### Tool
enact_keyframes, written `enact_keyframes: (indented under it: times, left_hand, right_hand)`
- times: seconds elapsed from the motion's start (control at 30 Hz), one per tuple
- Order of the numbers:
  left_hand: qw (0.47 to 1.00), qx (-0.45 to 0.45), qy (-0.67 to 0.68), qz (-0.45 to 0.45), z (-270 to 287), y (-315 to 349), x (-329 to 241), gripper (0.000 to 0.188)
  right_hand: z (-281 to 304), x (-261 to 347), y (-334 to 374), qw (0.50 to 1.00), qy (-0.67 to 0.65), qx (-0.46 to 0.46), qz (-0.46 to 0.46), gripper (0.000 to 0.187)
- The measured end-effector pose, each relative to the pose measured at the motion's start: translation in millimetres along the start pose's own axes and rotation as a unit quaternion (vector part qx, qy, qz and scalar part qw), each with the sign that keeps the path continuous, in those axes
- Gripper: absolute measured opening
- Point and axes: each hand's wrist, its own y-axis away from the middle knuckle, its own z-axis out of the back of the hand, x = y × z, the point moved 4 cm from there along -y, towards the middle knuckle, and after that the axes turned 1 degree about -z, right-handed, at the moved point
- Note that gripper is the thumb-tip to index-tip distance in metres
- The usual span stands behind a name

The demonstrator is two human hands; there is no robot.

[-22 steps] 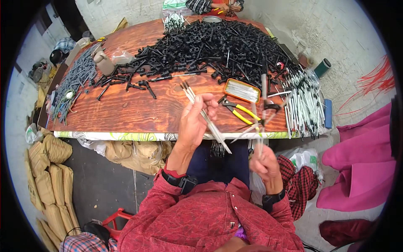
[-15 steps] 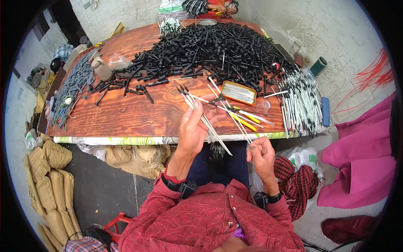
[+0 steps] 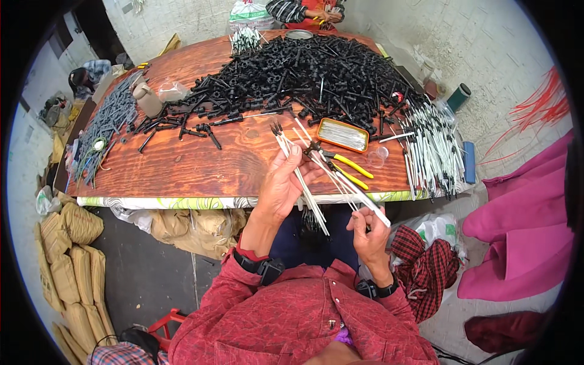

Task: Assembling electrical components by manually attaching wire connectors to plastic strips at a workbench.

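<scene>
The left hand [image 3: 286,185] closed around a bundle of thin white tubes [image 3: 304,182] just before the table [image 3: 201,167] edge; the right hand [image 3: 368,231] pinched one tube's [image 3: 359,194] near end. They looked light and bendy, best gripped mid-length. Beyond lay yellow pliers [image 3: 340,164], a tin [image 3: 342,134], then black fittings [image 3: 316,73].
</scene>
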Motion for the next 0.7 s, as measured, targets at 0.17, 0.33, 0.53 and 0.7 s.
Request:
enact_keyframes:
  times: [0.17, 0.33, 0.53, 0.7]
  left_hand:
    - [0.999, -0.022, 0.028, 0.023, -8, 3, 1, 0.022]
    - [0.998, -0.013, 0.050, 0.019, -6, 7, -1, 0.020]
    - [0.999, -0.007, 0.032, 0.041, -6, -3, 10, 0.019]
    - [0.997, 0.075, 0.007, -0.018, -29, 18, -11, 0.021]
  right_hand:
    - [-3, -15, 10, 0.997, -0.042, 0.026, -0.055, 0.012]
    - [-14, -19, 14, 0.922, -0.300, 0.078, -0.233, 0.017]
    - [-15, -23, 20, 0.953, -0.249, 0.035, -0.170, 0.017]
    - [-22, -17, 17, 0.847, -0.401, 0.159, -0.310, 0.021]
